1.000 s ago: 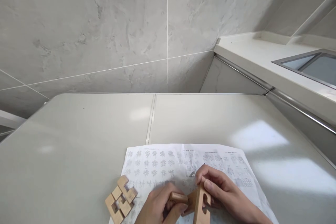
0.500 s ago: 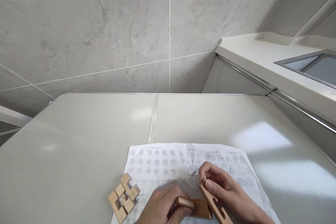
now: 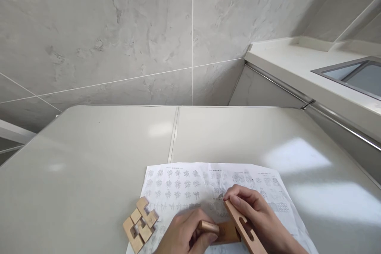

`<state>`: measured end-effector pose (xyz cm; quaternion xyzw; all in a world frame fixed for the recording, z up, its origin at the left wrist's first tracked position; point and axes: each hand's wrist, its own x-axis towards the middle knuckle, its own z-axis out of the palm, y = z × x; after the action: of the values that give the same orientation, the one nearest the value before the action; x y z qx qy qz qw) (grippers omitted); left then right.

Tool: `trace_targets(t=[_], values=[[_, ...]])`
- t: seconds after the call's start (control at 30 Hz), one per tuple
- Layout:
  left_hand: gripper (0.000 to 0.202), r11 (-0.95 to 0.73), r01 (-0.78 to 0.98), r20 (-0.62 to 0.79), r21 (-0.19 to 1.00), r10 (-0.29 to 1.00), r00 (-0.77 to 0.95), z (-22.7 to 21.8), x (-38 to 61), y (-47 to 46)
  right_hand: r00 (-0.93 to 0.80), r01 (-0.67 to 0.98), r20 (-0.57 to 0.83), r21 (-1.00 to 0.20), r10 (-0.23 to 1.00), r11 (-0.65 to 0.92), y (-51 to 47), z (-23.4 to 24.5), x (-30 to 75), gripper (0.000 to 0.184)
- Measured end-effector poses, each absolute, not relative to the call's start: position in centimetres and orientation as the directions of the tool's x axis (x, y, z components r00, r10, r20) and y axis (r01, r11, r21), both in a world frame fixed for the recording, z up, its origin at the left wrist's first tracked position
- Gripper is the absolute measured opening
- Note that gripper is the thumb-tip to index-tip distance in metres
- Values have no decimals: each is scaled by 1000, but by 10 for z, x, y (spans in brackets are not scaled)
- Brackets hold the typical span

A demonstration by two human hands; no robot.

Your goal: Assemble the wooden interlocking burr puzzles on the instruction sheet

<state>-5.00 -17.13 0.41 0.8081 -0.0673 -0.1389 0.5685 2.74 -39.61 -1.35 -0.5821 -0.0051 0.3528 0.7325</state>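
Observation:
My left hand (image 3: 190,230) grips a round wooden peg (image 3: 209,227) between thumb and fingers, close to the paper. Beside the peg lies a flat wooden block (image 3: 228,233), partly covered by my left fingers; whether the two are joined I cannot tell. My right hand (image 3: 256,210) pinches the upper end of a long wooden puzzle piece (image 3: 242,224) with rounded notches cut in it. That piece slants down to the right and meets the right end of the flat block. Its lower end runs out of view.
A creased paper sheet (image 3: 178,182) printed with small diagrams lies under my hands. Several notched wooden pieces (image 3: 140,224) sit together at its left edge. The pale table (image 3: 98,158) has a seam down its middle. A tiled wall stands behind, a counter (image 3: 285,57) at the right.
My right hand and the notched piece have shifted slightly, its upper end moving up and left and its notches turning more into view. My left hand has barely moved.

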Motion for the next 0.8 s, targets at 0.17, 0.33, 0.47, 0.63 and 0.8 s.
trace_targets(t=[0.17, 0.33, 0.47, 0.63, 0.8], values=[[22, -352, 63, -156, 934, -243, 957, 7, -50, -172, 786, -525, -443, -847, 432, 85, -389, -14, 23, 47], [23, -354, 117, -205, 928, -224, 953, 7, -50, -173, 800, -535, -474, -841, 369, 80, -386, -10, 20, 48], [23, -332, 144, -223, 932, -211, 952, 8, -50, -174, 797, -529, -461, -845, 391, 82, -387, -13, 22, 49], [27, -302, 156, -224, 940, -207, 952, 7, -52, -173, 819, -506, -440, -857, 368, 99, -385, -16, 23, 50], [31, -268, 168, -231, 949, -224, 947, 3, -54, -172, 835, -481, -430, -873, 344, 76, -384, -11, 25, 50]])
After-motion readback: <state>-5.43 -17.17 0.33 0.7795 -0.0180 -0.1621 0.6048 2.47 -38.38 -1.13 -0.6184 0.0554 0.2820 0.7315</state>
